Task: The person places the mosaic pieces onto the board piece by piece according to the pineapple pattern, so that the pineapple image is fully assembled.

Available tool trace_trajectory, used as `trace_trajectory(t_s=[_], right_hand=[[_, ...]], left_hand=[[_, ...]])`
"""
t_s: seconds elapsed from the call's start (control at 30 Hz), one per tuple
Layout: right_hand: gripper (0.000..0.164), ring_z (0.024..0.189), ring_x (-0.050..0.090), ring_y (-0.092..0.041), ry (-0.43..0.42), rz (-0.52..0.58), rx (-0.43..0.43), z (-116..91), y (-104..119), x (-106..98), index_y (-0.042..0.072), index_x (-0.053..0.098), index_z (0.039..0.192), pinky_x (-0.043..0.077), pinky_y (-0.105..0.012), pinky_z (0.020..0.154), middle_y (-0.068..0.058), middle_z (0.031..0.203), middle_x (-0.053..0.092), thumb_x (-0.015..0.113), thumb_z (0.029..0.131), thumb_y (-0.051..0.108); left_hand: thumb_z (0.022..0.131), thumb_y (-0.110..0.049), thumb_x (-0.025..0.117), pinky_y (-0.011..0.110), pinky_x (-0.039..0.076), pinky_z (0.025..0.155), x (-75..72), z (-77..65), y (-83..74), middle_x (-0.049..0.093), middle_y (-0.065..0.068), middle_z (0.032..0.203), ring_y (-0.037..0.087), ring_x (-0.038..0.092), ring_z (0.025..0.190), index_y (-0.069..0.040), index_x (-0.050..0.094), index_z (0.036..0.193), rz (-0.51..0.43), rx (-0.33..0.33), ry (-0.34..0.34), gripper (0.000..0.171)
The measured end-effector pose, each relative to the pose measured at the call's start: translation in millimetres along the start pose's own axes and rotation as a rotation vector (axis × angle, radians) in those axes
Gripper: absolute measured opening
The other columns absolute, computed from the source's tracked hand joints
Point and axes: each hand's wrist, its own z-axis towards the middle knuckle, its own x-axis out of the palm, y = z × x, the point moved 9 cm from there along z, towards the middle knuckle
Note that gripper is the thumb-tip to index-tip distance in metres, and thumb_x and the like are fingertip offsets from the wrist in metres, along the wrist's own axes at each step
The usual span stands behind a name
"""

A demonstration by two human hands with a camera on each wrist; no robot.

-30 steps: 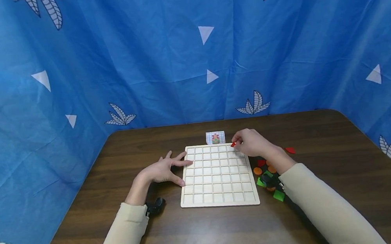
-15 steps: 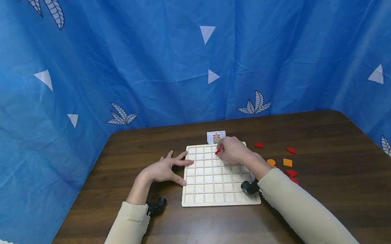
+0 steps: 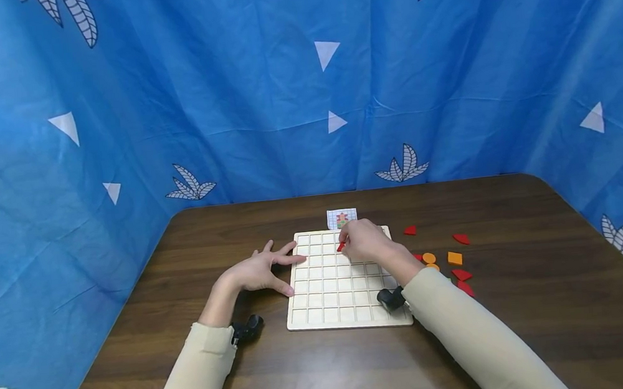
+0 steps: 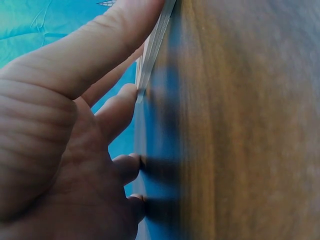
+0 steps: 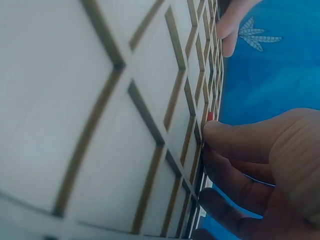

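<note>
A pale wooden board (image 3: 330,299) with a grid of square recesses lies on the table. My left hand (image 3: 257,271) is spread at its left edge, thumb and fingers resting on the rim; the left wrist view shows the thumb (image 4: 95,50) along that edge. Over the upper middle of the grid, my right hand (image 3: 366,240) pinches a small red piece (image 3: 341,247) between thumb and fingers, down at one of the squares. In the right wrist view only a sliver of the red piece (image 5: 210,116) shows past the thumb; its full shape is hidden.
Behind the board lies a small card (image 3: 342,218) with a coloured pattern on a grid. Right of the board are loose red pieces (image 3: 461,239), orange round ones (image 3: 429,258) and an orange square (image 3: 455,258). My right forearm covers part of that pile. A blue curtain (image 3: 279,97) hangs behind.
My right hand has carried the red piece leftward from the board's upper right corner, then slightly down to a square near the upper middle. My left hand has stayed at the left edge.
</note>
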Motion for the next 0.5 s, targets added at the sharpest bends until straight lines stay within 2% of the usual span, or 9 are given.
trace_trajectory(t_s=[0.2,0.5], right_hand=[[0.016,0.09,0.065,-0.021,0.019,-0.011,0.014,0.6,1.1,0.6,0.014,0.079,0.098,0.055,-0.043,0.079,-0.002,0.097,0.076,0.071,0.085,0.009],[0.028,0.102,0.069,-0.024,0.034,-0.019,-0.029,-0.9,6.0,0.4,0.011,0.08,0.105,0.058,-0.045,0.085,-0.005,0.108,0.077,0.061,0.086,0.001]], left_hand=[[0.08,-0.036,0.088,0.074,-0.008,0.12,-0.4,1.1,0.6,0.018,-0.004,0.174,0.043,-0.015,0.159,-0.031,0.057,0.149,-0.009,-0.003,-0.004,0.076],[0.08,-0.035,0.088,0.075,-0.007,0.12,-0.9,-1.7,-1.0,0.018,-0.004,0.174,0.043,-0.015,0.159,-0.031,0.057,0.148,-0.011,-0.027,-0.003,0.076]])
